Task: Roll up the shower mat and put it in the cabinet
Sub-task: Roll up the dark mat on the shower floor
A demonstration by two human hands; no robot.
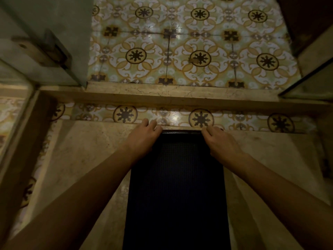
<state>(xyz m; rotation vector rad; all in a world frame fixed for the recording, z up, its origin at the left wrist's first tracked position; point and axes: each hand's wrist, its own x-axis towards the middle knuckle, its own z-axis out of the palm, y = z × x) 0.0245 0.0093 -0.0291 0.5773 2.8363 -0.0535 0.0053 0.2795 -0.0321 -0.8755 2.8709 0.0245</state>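
Reaching down, I see a glass door (pixel 45 33) with its metal hinge (pixel 52 51) at far left. My left hand (pixel 144 136) curls its fingers onto the far left corner of the dark mat (pixel 176 186). The mat lies flat on the beige stone floor (pixel 86 159), its far edge against patterned tiles (pixel 180 51). My right hand (pixel 221 141) pinches the far right corner.

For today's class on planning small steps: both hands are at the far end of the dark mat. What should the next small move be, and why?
Probably curl the far edge back toward the body to start the roll: the left hand and right hand sit at the far corners of the shower mat, which lies flat and unrolled.
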